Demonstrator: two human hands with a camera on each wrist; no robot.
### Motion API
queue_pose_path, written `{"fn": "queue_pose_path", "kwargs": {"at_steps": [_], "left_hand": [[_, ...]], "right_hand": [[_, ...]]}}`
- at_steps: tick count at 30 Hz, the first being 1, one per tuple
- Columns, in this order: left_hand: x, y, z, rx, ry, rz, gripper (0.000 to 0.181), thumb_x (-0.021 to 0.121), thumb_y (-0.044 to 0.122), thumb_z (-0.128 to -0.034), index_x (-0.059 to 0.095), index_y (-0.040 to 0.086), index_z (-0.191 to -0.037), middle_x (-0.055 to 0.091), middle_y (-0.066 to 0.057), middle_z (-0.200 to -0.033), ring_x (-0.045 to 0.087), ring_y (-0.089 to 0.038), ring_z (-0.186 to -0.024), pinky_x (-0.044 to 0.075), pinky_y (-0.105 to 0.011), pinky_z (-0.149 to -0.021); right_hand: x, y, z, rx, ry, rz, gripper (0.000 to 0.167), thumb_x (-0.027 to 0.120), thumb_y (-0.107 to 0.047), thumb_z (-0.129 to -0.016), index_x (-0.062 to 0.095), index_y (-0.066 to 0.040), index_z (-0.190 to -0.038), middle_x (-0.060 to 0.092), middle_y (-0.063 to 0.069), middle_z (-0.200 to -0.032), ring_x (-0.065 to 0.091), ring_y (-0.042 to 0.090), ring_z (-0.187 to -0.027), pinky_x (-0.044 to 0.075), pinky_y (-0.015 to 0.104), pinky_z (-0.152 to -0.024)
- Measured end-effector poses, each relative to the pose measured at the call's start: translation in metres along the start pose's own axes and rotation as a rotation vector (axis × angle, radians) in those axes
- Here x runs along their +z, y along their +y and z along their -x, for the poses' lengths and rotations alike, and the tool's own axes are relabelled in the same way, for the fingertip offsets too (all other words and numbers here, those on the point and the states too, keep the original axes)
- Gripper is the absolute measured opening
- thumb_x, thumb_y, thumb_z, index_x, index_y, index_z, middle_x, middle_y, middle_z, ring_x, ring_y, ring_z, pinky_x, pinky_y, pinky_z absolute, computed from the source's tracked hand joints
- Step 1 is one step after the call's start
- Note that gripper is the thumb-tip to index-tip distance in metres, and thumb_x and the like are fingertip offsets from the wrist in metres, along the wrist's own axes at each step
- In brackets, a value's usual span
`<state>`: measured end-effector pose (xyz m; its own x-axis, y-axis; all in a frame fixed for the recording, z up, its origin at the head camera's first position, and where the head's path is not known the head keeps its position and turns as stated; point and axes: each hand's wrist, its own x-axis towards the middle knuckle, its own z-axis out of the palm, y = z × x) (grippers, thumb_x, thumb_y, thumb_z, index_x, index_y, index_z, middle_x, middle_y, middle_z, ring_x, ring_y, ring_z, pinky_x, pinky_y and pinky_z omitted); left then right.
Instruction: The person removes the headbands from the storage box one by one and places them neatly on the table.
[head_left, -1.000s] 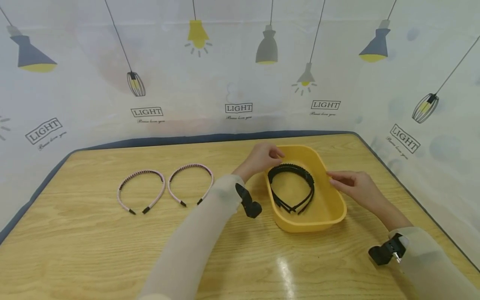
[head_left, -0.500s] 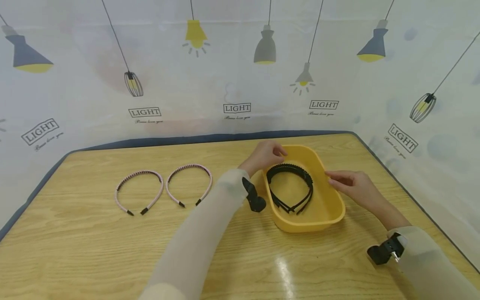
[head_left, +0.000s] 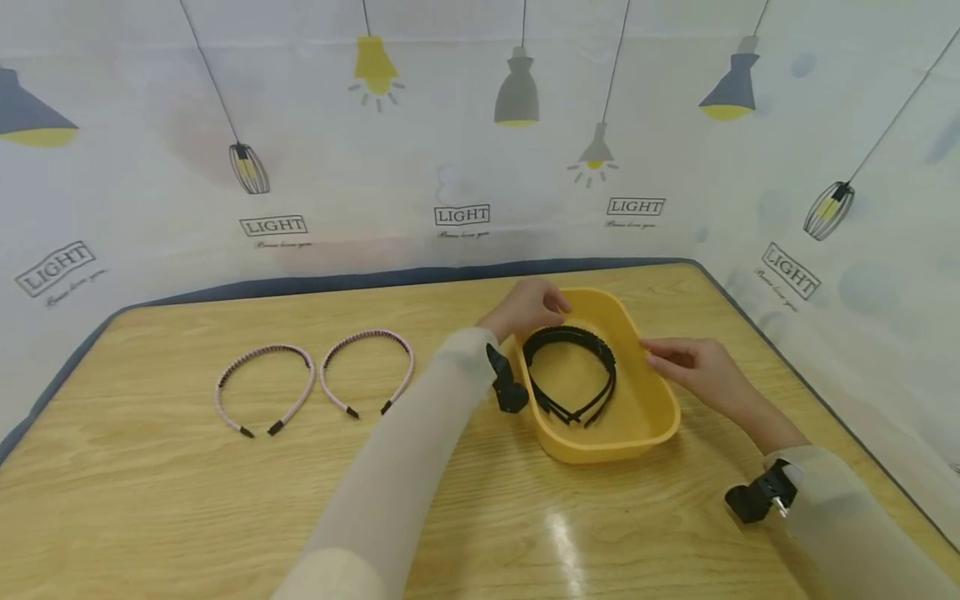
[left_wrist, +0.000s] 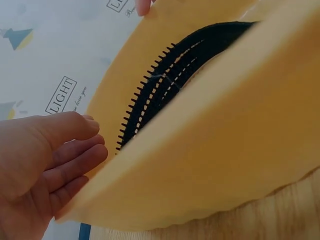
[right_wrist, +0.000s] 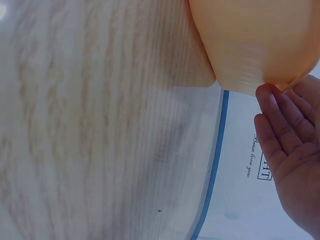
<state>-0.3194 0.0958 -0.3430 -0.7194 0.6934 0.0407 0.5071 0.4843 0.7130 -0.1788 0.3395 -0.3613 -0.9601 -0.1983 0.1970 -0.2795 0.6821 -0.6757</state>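
A yellow basin (head_left: 651, 417) sits on the wooden table, with several black headbands (head_left: 579, 417) lying together at its left side. My right hand (head_left: 701, 371) pinches the basin's right rim, thumb on the inner side. In the right wrist view its fingers press the outer wall. At the far left corner of the rim is my left hand (head_left: 527, 308), its fingers half curled over the edge. The left wrist view shows that hand (left_wrist: 55, 165) covering the corner, so any grip on the rim is hidden. Toothed combs of the headbands (left_wrist: 160, 82) stand close to it.
Two pink headbands, one on the left (head_left: 265, 352) and one on the right (head_left: 367, 337), lie side by side on the table (head_left: 187, 517), left of the basin. A lamp-printed cloth (head_left: 360, 167) hangs behind and beside the table.
My left hand has shifted slightly right over the basin's corner. The right hand keeps its place on the rim. The head view has turned a little to the right.
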Motion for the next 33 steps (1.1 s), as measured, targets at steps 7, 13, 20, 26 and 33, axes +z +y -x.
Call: {"fn": "queue_pose_path", "kwargs": {"at_steps": [7,13,20,26,33], "left_hand": [[-0.003,0.0,-0.004,-0.018,-0.034,-0.038,0.022,0.062,0.006,-0.0865,0.066,0.002,-0.107,0.064,-0.007,-0.105,0.058,-0.016,-0.095,0.047,-0.023,-0.079],[-0.004,0.001,-0.006,-0.053,-0.073,-0.083,0.022,0.061,0.004,-0.0869,0.066,0.004,-0.108,0.063,-0.007,-0.107,0.058,-0.017,-0.098,0.047,-0.024,-0.08],[-0.004,0.005,-0.008,-0.064,-0.115,-0.128,0.023,0.06,0.002,-0.0867,0.066,0.003,-0.109,0.063,-0.009,-0.11,0.058,-0.019,-0.1,0.048,-0.025,-0.081],[-0.002,0.008,-0.009,-0.1,-0.155,-0.143,0.026,0.06,-0.003,-0.0851,0.067,0.003,-0.109,0.063,-0.008,-0.11,0.058,-0.019,-0.099,0.048,-0.025,-0.08],[-0.001,0.011,-0.012,-0.098,-0.173,-0.162,0.028,0.06,-0.007,-0.0836,0.068,0.005,-0.107,0.064,-0.007,-0.108,0.059,-0.018,-0.097,0.049,-0.024,-0.078]], "right_hand": [[0.002,-0.006,-0.002,0.004,-0.007,-0.005,0.036,0.058,-0.016,-0.091,0.058,0.004,-0.121,0.06,0.02,-0.114,0.059,0.002,-0.093,0.048,0.015,-0.074],[0.002,-0.009,-0.003,-0.008,-0.022,-0.007,0.036,0.058,-0.015,-0.091,0.057,0.004,-0.122,0.06,0.02,-0.114,0.061,0.021,-0.096,0.049,0.017,-0.074],[0.002,-0.008,-0.004,-0.017,-0.022,-0.013,0.034,0.058,-0.014,-0.091,0.058,0.004,-0.12,0.061,0.02,-0.113,0.062,0.023,-0.095,0.049,0.017,-0.074],[0.001,-0.005,-0.002,0.008,-0.021,-0.017,0.035,0.058,-0.015,-0.091,0.058,0.004,-0.12,0.061,0.02,-0.114,0.062,0.017,-0.095,0.049,0.017,-0.074],[-0.002,-0.005,0.001,0.021,-0.017,-0.019,0.035,0.058,-0.016,-0.091,0.058,0.003,-0.121,0.06,0.02,-0.114,0.061,0.02,-0.096,0.049,0.017,-0.074]]}}
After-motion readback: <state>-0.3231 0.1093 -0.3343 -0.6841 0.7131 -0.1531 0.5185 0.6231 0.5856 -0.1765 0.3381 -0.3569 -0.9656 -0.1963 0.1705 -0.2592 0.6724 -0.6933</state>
